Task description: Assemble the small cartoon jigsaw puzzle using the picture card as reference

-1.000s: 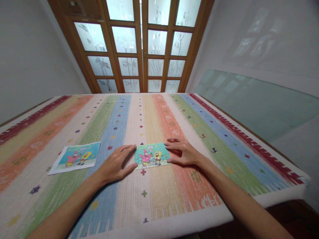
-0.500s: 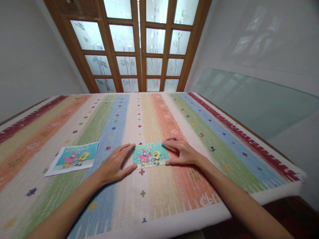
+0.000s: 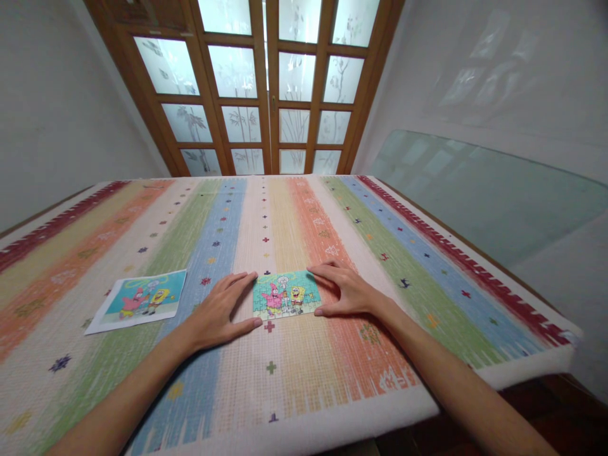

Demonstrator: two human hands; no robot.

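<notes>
A small assembled jigsaw puzzle [image 3: 285,295] lies flat on the striped cloth, its pieces showing a pink starfish, a squid-like figure and a yellow sponge cartoon character. At its left edge, my left hand [image 3: 225,311] curves with the index finger at the upper corner and the thumb at the lower one. My right hand [image 3: 349,291] grips the opposite edge the same way, fingertips on the upper corner and thumb at the lower. Between them the two hands hold the puzzle by its ends. A printed picture sheet [image 3: 142,300] with the same cartoon scene lies to the left.
The striped, patterned tablecloth [image 3: 285,367] covers a wide table whose near edge runs below my forearms. Behind the table stand wooden doors [image 3: 270,101] with frosted panes. A greenish glass panel [image 3: 465,183] leans along the right wall.
</notes>
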